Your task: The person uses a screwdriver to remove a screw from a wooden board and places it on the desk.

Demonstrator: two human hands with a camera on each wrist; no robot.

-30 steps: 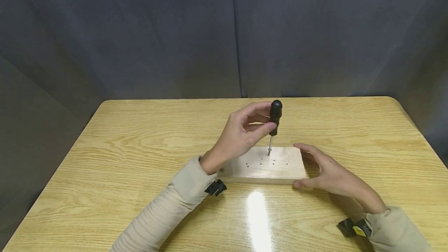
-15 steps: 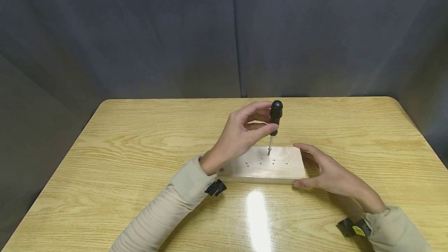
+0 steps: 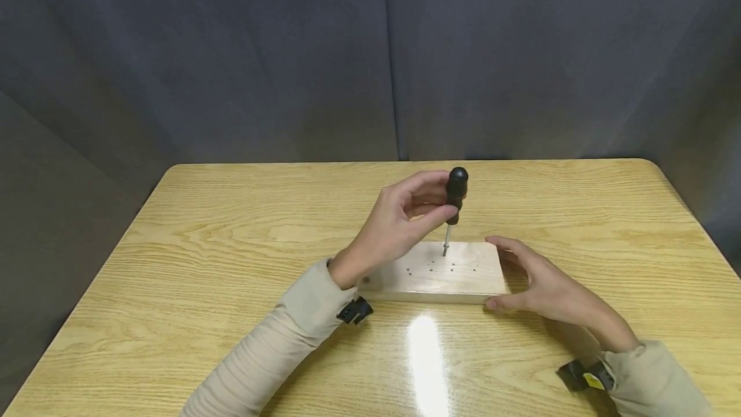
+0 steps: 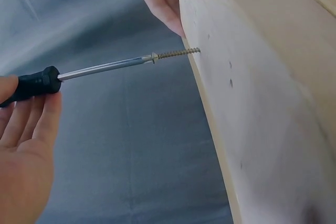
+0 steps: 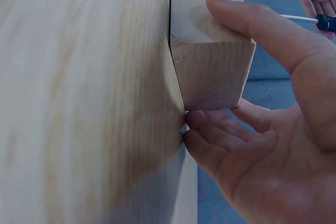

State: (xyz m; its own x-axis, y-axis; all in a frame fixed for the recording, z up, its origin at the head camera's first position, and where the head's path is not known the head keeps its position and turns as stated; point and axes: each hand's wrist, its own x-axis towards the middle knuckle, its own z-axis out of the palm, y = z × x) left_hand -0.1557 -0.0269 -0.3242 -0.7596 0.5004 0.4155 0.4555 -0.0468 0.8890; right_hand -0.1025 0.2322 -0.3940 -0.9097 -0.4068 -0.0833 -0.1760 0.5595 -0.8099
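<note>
My left hand point(image 3: 390, 224) holds a black-handled screwdriver point(image 3: 457, 186) upright, thumb on one side of the handle and fingertips on the other. In the left wrist view its shaft point(image 4: 105, 68) meets the head of a threaded screw point(image 4: 176, 53). That screw stands out of the top of a pale wooden block point(image 3: 457, 283), its point at the wood and most of its thread showing. At the block's right end is my right hand point(image 3: 547, 285), thumb along the near side and fingers at the far corner. The right wrist view shows the end grain between thumb and fingers.
The block lies on a wood-grain table point(image 3: 231, 243). Several small dark holes point(image 3: 431, 269) dot its top, with a larger dark spot point(image 3: 366, 280) near the left end. Grey curtains point(image 3: 278, 56) hang behind the table's far edge.
My left thumb shifts slightly on the screwdriver handle, first right, then back left. Block, screw and right hand keep their places.
</note>
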